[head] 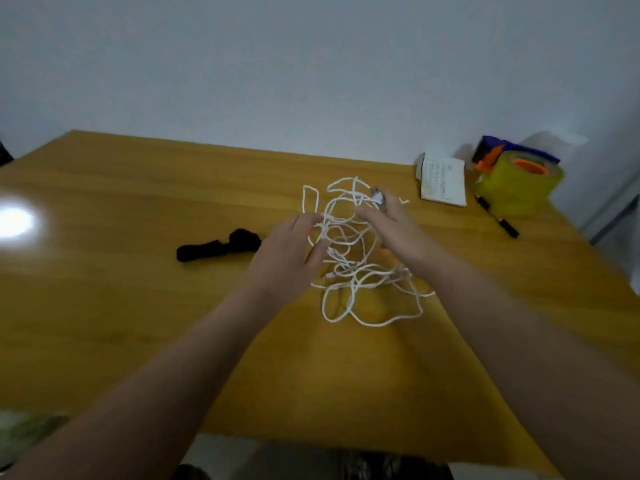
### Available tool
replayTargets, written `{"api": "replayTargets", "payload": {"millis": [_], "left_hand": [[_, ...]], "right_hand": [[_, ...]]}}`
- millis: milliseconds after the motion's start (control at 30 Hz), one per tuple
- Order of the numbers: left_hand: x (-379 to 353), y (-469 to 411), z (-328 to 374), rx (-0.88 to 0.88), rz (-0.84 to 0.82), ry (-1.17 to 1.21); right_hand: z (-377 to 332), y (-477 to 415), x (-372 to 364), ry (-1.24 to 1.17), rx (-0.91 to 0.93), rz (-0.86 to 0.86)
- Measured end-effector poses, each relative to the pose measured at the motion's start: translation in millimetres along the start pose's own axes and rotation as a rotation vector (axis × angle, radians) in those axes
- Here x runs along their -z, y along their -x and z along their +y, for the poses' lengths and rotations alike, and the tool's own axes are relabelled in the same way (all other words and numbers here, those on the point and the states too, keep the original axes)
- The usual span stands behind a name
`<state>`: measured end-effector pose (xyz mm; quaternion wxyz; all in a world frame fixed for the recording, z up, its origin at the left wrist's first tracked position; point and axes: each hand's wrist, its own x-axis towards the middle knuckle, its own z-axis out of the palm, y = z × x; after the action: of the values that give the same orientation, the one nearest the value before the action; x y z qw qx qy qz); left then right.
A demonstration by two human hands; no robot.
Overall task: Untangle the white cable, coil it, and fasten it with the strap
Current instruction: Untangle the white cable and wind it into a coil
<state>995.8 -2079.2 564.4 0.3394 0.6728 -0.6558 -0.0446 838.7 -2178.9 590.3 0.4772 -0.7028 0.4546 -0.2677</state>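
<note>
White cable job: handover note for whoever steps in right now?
Left hand: open, fingers in the left side of the cable tangle.
Right hand: a plug end at its fingertips; whether the grip is closed is too blurred to tell.
Strap: black, lying on the table left of the cable, untouched.
Done: nothing finished; cable is a loose tangle.
Left: untangle, coil, fasten with strap.

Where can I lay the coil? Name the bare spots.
Bare wood lies left of the black strap toward the table edge, and along the near edge under the forearms. It is crowded around the white cable and by the booklet, tape roll and pen.
</note>
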Motion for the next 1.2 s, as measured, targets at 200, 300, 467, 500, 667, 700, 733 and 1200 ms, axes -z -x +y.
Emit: {"api": "replayTargets", "payload": {"millis": [200,300,467,500,667,700,733,1200], "left_hand": [[-4,55,34,0.094,-0.184,0.017],[-9,75,49,0.110,-0.249,-0.019],[-18,92,57,0.068,-0.177,-0.106],[-19,92,56,0.064,-0.167,-0.150],[-19,83,41,0.071,-0.197,-0.286],[-18,79,38,0.082,-0.219,-0.212],[-16,74,36,0.078,-0.244,-0.150],[26,61,-16,0.008,-0.169,-0.255]], "right_hand": [[15,66,25,0.234,-0.055,-0.124],[25,89,24,0.322,-0.029,-0.088],[37,109,4,0.236,0.019,-0.021],[38,111,-1,0.264,0.035,-0.020],[29,109,-12,0.889,0.358,0.150],[27,104,-12,0.948,0.447,0.180],[24,99,-11,1.007,0.520,0.172],[37,78,15,0.942,0.371,-0.101]]}}
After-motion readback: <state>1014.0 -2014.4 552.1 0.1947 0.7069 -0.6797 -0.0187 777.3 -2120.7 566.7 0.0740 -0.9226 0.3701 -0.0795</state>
